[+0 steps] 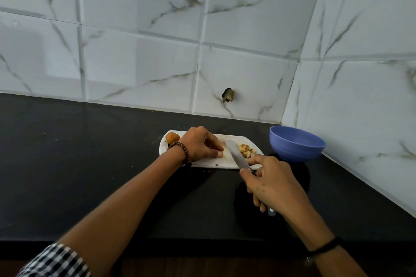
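Only the head camera here, so just one angle, looking down at a black countertop [90,164] in a tiled corner.

The left hand [200,144] was curled over a pale piece [225,155] of something brown-skinned, maybe a potato, though I honestly couldn't tell. Its fingertips were bunched and pressing the piece down onto the white cutting board [202,162]. I'd say the knuckles were tucked like that to keep the piece from sliding and to keep the fingertips back from the edge.

The right hand [272,184] was wrapped around the handle of a knife [237,153], with the index finger stretched up along the blade's spine, probably for more control. The blade ran diagonally up and to the left, with its edge right beside the left fingertips and on the pale piece. It looked like mid-slice to me.

Just right of the blade sat a little heap of cut chunks [246,150], apparently pushed aside so the cutting spot stayed free. One whole brown-orange one [172,137] waited at the far left corner of the board, behind the left wrist and its bead bracelet [180,149].

A blue bowl [297,144] stood off the board's right end, near the heap. My guess is it was parked there so the chunks could be swept straight in. I couldn't see anything in it from this angle.
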`<state>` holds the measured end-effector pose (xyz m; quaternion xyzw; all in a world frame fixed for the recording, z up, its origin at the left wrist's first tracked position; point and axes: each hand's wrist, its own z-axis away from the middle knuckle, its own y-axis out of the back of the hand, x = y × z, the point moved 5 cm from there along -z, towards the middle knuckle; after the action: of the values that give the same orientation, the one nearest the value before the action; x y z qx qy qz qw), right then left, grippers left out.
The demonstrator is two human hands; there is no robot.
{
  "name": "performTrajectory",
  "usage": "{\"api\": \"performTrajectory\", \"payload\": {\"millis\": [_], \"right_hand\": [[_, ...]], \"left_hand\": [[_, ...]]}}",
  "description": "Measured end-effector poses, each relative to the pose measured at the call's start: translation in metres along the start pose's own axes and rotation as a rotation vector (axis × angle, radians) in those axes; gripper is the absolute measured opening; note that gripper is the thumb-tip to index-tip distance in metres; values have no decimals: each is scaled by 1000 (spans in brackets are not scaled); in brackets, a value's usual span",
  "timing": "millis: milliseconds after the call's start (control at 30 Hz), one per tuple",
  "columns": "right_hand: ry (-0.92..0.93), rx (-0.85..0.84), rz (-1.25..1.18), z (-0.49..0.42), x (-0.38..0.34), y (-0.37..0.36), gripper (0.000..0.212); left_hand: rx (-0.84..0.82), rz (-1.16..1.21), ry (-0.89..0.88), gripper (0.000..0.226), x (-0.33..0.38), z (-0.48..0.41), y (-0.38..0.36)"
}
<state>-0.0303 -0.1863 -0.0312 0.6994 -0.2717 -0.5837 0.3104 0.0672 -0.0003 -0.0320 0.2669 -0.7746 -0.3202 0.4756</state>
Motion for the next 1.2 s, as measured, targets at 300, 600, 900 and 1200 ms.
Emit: {"api": "performTrajectory", "payload": {"millis": [300,600,900,1200], "right_hand": [[39,-1,78,-2,-14,-9,42],[34,-19,309,-18,-28,-16,18],[-25,-107,472,0,-32,-9,21],[25,-189,284,18,-11,21,27]], "left_hand": [[76,-24,35,15,6,5,1],[102,-25,20,14,6,7,-2],[86,-52,-3,17,8,10,-3],[36,-96,-15,19,7,8,-4]]}}
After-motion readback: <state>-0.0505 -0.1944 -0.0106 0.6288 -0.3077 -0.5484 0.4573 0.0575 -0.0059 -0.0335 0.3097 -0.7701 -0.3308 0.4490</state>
